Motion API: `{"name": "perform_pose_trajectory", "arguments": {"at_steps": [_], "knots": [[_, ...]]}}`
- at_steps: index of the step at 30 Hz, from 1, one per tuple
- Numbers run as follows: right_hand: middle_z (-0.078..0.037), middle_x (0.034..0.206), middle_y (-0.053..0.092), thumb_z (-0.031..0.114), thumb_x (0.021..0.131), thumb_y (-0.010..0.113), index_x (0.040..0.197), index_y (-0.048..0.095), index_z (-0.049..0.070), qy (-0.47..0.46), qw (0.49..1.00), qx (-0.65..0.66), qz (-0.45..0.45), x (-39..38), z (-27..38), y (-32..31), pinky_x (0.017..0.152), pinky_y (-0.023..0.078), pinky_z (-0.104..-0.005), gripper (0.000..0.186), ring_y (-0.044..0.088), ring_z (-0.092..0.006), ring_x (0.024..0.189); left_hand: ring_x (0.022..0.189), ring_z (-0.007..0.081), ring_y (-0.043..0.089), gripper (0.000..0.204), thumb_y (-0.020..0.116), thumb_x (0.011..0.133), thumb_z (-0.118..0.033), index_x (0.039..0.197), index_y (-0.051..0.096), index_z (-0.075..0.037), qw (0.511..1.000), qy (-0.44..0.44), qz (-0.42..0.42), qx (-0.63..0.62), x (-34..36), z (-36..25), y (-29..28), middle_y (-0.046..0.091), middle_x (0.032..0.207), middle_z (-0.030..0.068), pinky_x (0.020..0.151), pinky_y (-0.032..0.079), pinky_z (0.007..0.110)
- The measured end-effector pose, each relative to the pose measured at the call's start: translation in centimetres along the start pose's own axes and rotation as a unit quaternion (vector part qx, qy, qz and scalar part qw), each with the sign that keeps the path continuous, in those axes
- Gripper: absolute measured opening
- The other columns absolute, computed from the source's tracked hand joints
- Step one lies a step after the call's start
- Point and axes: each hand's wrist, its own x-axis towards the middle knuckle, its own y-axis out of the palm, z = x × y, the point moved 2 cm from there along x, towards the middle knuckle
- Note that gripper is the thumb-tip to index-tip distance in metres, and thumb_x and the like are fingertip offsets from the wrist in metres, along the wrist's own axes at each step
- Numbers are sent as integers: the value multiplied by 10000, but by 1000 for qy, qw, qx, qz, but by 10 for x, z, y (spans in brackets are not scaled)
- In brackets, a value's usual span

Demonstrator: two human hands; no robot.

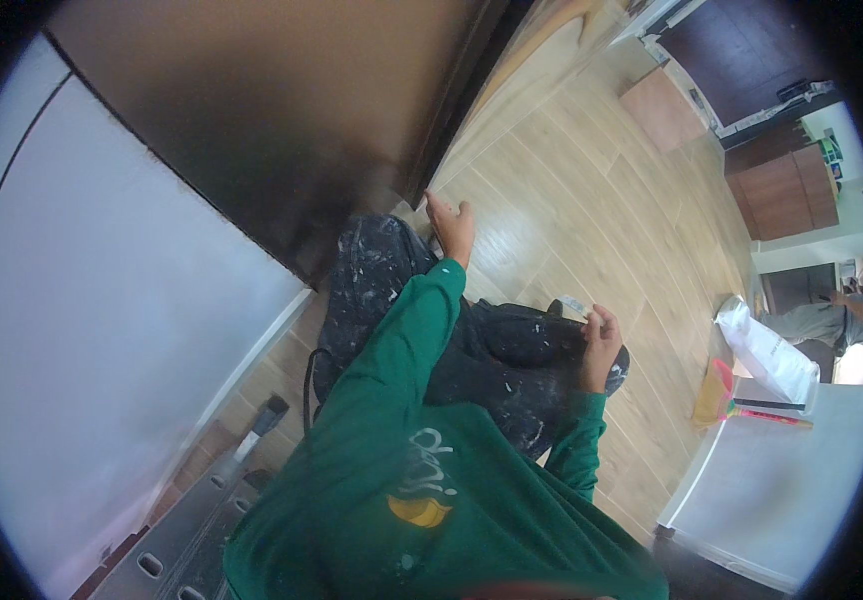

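My left hand [452, 225] is at the dark door's lower edge [414, 175], index finger extended and thumb apart, with nothing clearly in it. My right hand [600, 345] is by my right knee, fingers curled beside a small white-labelled object [572, 306]; whether it grips that object is unclear. My paint-flecked dark trousers [372, 280] are folded under me on the wood-look floor [522, 190].
A white panel [92, 290] and slotted grey metal piece [182, 530] lie left, near a black-ended tool [262, 425]. At right are a white bag [767, 355], dustpan [712, 390], white surface [772, 480], wooden cabinet [782, 195] and another person [822, 320] in grey trousers.
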Motion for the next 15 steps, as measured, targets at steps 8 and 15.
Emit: {"name": "perform_pose_trajectory", "arguments": {"at_steps": [8, 15], "knots": [[10, 901, 664, 145, 1026, 680, 1223, 674, 1, -28, 999, 39, -3, -7, 0, -12, 658, 446, -205, 245, 587, -66, 740, 1511, 462, 321, 857, 685, 875, -215, 1549, 296, 145, 987, -34, -132, 87, 31, 22, -10, 348, 1589, 374, 1274, 238, 463], [13, 906, 656, 154, 1031, 682, 1215, 673, -5, -30, 996, 78, 10, -14, 8, -5, 673, 445, -209, 243, 587, -66, 756, 1582, 473, 101, 1043, 726, 872, -197, 1594, 61, 155, 985, 125, -5, 116, 5, -15, -4, 89, 1666, 392, 1312, 94, 477]]}}
